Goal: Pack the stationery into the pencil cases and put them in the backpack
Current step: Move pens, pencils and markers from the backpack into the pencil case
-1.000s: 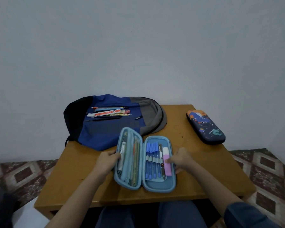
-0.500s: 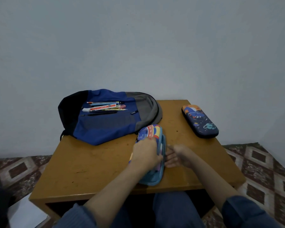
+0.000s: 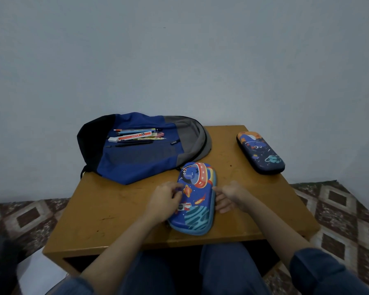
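My arms, the left sleeve (image 3: 73,284) and right sleeve (image 3: 320,273) both dark blue and bunched near the elbow, forearms bare; my lap in dark blue trousers (image 3: 228,271).

wood table (image 3: 115,209) w/ backpack (image 3: 136,162) back-left, dark pencil case (image 3: 261,154) back-right, blue pencil case (image 3: 197,201) front.

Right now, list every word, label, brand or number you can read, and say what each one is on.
Red-and-white box on the backpack: printed lettering, upside down from here, too blurred to read.
Small black tag on the backpack: pale marks, too small to read.
Near pencil case: cartoon pictures only, no words visible.
Far pencil case: cartoon pictures only, no words visible.
So nothing can be quoted.
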Demonstrator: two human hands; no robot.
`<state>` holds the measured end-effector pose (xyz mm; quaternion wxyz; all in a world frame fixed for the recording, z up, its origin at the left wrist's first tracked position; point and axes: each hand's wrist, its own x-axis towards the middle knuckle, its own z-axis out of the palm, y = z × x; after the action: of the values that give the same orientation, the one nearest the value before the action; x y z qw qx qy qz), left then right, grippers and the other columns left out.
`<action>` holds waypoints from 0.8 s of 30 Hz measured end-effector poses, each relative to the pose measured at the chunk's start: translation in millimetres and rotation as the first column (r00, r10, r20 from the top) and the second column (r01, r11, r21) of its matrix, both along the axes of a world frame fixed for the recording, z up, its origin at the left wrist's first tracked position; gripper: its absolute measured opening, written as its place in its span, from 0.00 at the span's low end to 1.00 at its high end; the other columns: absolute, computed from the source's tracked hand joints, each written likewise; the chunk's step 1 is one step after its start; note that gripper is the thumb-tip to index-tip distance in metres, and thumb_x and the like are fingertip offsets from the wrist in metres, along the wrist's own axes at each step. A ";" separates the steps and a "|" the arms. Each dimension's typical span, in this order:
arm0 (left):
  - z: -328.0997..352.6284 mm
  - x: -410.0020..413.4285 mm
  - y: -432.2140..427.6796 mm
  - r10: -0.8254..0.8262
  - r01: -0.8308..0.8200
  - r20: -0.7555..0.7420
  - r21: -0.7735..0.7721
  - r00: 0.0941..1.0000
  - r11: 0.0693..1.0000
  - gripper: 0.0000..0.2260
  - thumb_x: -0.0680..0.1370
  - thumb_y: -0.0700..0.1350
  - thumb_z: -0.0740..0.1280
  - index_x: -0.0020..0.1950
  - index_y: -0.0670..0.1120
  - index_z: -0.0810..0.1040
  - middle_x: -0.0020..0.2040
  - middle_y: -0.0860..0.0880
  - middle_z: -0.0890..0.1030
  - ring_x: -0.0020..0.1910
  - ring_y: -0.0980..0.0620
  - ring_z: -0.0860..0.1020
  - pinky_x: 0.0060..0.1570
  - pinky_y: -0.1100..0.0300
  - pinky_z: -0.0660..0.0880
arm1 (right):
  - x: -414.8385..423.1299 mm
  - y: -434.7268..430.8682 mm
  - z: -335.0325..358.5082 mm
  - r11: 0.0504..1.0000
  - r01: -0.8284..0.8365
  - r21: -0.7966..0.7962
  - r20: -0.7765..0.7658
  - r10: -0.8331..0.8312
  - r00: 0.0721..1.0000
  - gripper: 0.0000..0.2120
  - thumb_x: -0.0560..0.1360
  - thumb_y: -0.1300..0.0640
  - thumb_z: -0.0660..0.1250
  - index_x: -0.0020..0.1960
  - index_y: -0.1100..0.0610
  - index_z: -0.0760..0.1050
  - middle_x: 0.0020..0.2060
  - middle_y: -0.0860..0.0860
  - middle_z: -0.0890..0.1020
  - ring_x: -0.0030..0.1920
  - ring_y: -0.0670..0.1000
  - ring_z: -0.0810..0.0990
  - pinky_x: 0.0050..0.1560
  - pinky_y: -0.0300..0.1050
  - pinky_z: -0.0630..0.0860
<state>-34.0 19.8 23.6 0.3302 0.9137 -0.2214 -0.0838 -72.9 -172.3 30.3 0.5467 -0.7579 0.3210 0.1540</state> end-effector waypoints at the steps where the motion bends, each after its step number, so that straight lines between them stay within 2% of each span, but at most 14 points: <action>1: -5.4 3.8 9.0 0.018 -0.016 -0.056 0.025 0.998 1.000 0.15 0.81 0.43 0.58 0.67 0.48 0.72 0.62 0.48 0.77 0.57 0.53 0.76 0.52 0.61 0.73 | 0.3 0.1 -1.7 0.995 -0.003 -0.097 0.043 0.008 0.999 0.20 0.79 0.54 0.63 0.64 0.68 0.68 0.51 0.61 0.79 0.36 0.53 0.79 0.34 0.45 0.78; 2: -9.4 5.9 18.3 0.008 -0.003 -0.130 0.039 0.992 0.999 0.16 0.81 0.41 0.57 0.68 0.47 0.71 0.63 0.49 0.76 0.60 0.52 0.75 0.55 0.62 0.73 | 1.4 -1.1 -4.1 0.970 -0.023 -0.241 0.100 0.048 0.994 0.19 0.78 0.55 0.64 0.63 0.67 0.69 0.50 0.59 0.80 0.37 0.52 0.79 0.35 0.44 0.77; 4: -15.5 4.9 34.3 -0.067 0.077 -0.266 0.028 0.962 0.997 0.19 0.80 0.34 0.55 0.69 0.47 0.70 0.61 0.49 0.77 0.62 0.52 0.74 0.57 0.64 0.72 | 4.8 -4.7 -9.0 0.843 -0.102 -0.527 0.192 0.236 0.953 0.17 0.77 0.57 0.64 0.64 0.62 0.71 0.54 0.56 0.80 0.49 0.52 0.79 0.47 0.46 0.77; 6: -19.6 1.4 45.8 -0.126 0.139 -0.337 0.013 0.933 0.990 0.20 0.79 0.34 0.57 0.69 0.48 0.69 0.57 0.50 0.78 0.60 0.54 0.75 0.58 0.64 0.72 | 6.4 -2.9 -7.1 0.721 -0.195 -0.664 0.209 0.430 0.879 0.19 0.77 0.60 0.62 0.68 0.58 0.68 0.63 0.55 0.75 0.61 0.53 0.74 0.59 0.47 0.74; 8: -21.3 -1.1 51.5 -0.147 0.158 -0.371 -0.001 0.917 0.987 0.18 0.78 0.37 0.61 0.68 0.49 0.70 0.56 0.52 0.79 0.58 0.56 0.76 0.58 0.64 0.72 | 9.8 5.6 -0.4 0.627 -0.262 -0.734 0.204 0.571 0.795 0.20 0.77 0.61 0.62 0.69 0.55 0.68 0.67 0.53 0.72 0.67 0.52 0.70 0.64 0.46 0.70; 9: -21.2 -1.5 52.0 -0.150 0.161 -0.392 -0.006 0.908 0.987 0.17 0.78 0.38 0.62 0.67 0.48 0.72 0.56 0.52 0.79 0.56 0.56 0.76 0.57 0.65 0.73 | 12.2 11.5 4.7 0.593 -0.286 -0.753 0.211 0.629 0.748 0.20 0.77 0.60 0.63 0.68 0.54 0.70 0.67 0.51 0.72 0.68 0.51 0.69 0.66 0.45 0.68; 11: -19.5 -3.6 49.2 -0.143 0.163 -0.410 0.014 0.901 0.986 0.14 0.78 0.39 0.63 0.64 0.46 0.74 0.52 0.51 0.80 0.47 0.61 0.77 0.46 0.74 0.73 | 17.7 25.8 15.2 0.526 -0.366 -0.768 0.197 0.737 0.646 0.18 0.76 0.59 0.64 0.66 0.53 0.73 0.69 0.49 0.71 0.70 0.49 0.66 0.68 0.42 0.62; 13: -20.4 -3.8 46.2 -0.112 0.143 -0.338 0.068 0.934 0.987 0.10 0.78 0.38 0.63 0.57 0.42 0.78 0.50 0.47 0.81 0.41 0.62 0.75 0.37 0.77 0.70 | 23.0 39.5 22.3 0.442 -0.492 -0.750 0.116 0.820 0.560 0.19 0.75 0.57 0.66 0.66 0.51 0.73 0.71 0.48 0.68 0.72 0.49 0.63 0.70 0.44 0.59; 16: -23.9 -1.5 48.1 -0.004 0.033 -0.140 0.209 0.990 0.977 0.08 0.77 0.41 0.64 0.50 0.46 0.83 0.49 0.50 0.83 0.47 0.55 0.78 0.44 0.67 0.72 | 30.7 56.0 21.6 0.256 -0.656 -0.710 -0.093 0.889 0.448 0.25 0.72 0.48 0.69 0.68 0.46 0.70 0.74 0.45 0.62 0.75 0.51 0.54 0.74 0.54 0.53; 19: -26.0 2.5 55.4 0.100 -0.109 0.045 0.319 0.994 0.941 0.09 0.77 0.46 0.64 0.52 0.51 0.83 0.49 0.51 0.83 0.48 0.51 0.79 0.46 0.59 0.76 | 34.5 62.4 15.2 0.112 -0.744 -0.658 -0.263 0.892 0.367 0.37 0.67 0.38 0.71 0.72 0.44 0.62 0.76 0.44 0.55 0.77 0.53 0.44 0.73 0.62 0.40; 21: -24.4 7.4 62.6 0.173 -0.191 0.088 0.291 0.981 0.937 0.08 0.77 0.47 0.64 0.51 0.52 0.82 0.47 0.52 0.83 0.46 0.52 0.79 0.45 0.59 0.76 | 35.8 63.9 15.2 0.063 -0.769 -0.636 -0.327 0.881 0.343 0.46 0.63 0.36 0.73 0.74 0.42 0.55 0.76 0.44 0.50 0.76 0.54 0.41 0.72 0.65 0.37; 24: -21.4 22.6 75.0 0.239 -0.265 0.129 0.257 0.962 0.929 0.08 0.77 0.46 0.64 0.51 0.50 0.82 0.47 0.52 0.83 0.45 0.53 0.79 0.42 0.60 0.75 | 42.1 67.7 18.7 -0.029 -0.781 -0.624 -0.431 0.846 0.313 0.54 0.60 0.39 0.76 0.75 0.40 0.46 0.77 0.44 0.47 0.76 0.57 0.40 0.70 0.69 0.36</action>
<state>-11.4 94.8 2.2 0.1988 0.9742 -0.1040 -0.0267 -30.8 -104.6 49.0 -0.0123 -0.9482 -0.1773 0.2634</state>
